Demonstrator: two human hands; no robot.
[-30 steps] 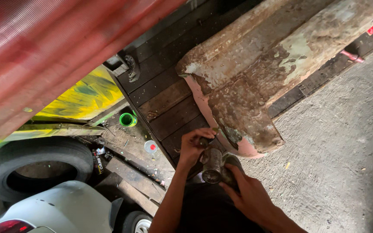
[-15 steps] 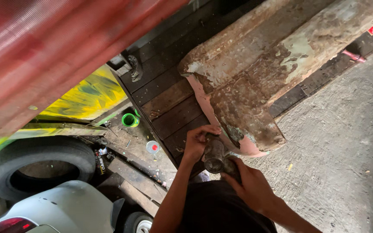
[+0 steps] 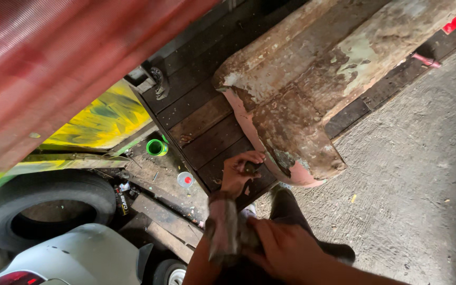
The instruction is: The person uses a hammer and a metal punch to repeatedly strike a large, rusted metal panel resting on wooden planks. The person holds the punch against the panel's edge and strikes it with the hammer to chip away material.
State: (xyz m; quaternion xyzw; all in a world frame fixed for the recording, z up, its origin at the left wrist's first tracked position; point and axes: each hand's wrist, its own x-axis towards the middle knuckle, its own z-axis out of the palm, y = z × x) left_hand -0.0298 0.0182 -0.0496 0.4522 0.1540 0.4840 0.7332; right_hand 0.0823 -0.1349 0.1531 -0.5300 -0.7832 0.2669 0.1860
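Note:
My left hand (image 3: 240, 172) reaches forward to the lower edge of a rusty, peeling metal fender (image 3: 296, 132), its fingers closed on a small dark piece (image 3: 250, 168). My right hand (image 3: 286, 249) is lower and close to the camera. It grips a greyish, blurred object (image 3: 224, 233) that lies across my left forearm; what the object is cannot be told. The fender rests against dark wooden planks (image 3: 201, 124).
A tyre (image 3: 38, 203) lies at the lower left beside a white vehicle body (image 3: 75, 258). A green ring-shaped container (image 3: 156, 147) and a small clear cup with a red spot (image 3: 185, 179) sit on dirty ground. A red panel (image 3: 54, 58) overhangs the upper left. Concrete floor (image 3: 412, 184) spreads right.
Both hands were together on a cylindrical metal part. The left hand has since stretched forward to the fender edge, and the right hand has drawn back toward the camera with the grey object.

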